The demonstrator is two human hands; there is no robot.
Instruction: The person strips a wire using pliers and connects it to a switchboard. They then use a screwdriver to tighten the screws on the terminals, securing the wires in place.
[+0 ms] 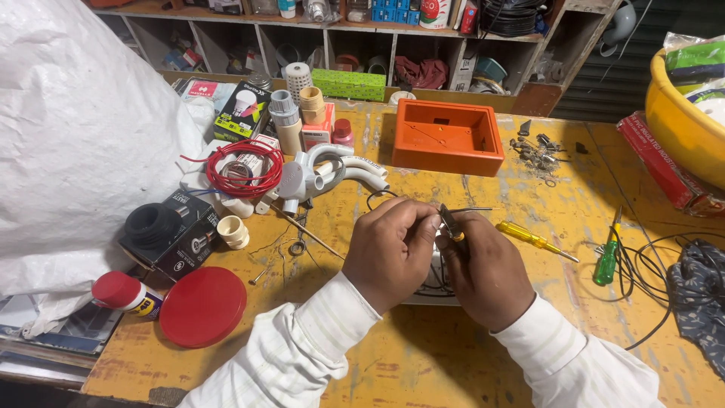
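Hands pinching pliers over round fitting; orange box empty behind.

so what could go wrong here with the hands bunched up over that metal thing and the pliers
The pliers' tips sit right against the left hand, so a slip could pinch or jab its fingers. The round metal part is mostly hidden under both hands, so the work is hard to see. The yellow screwdriver lies close to the right hand and could be knocked aside.
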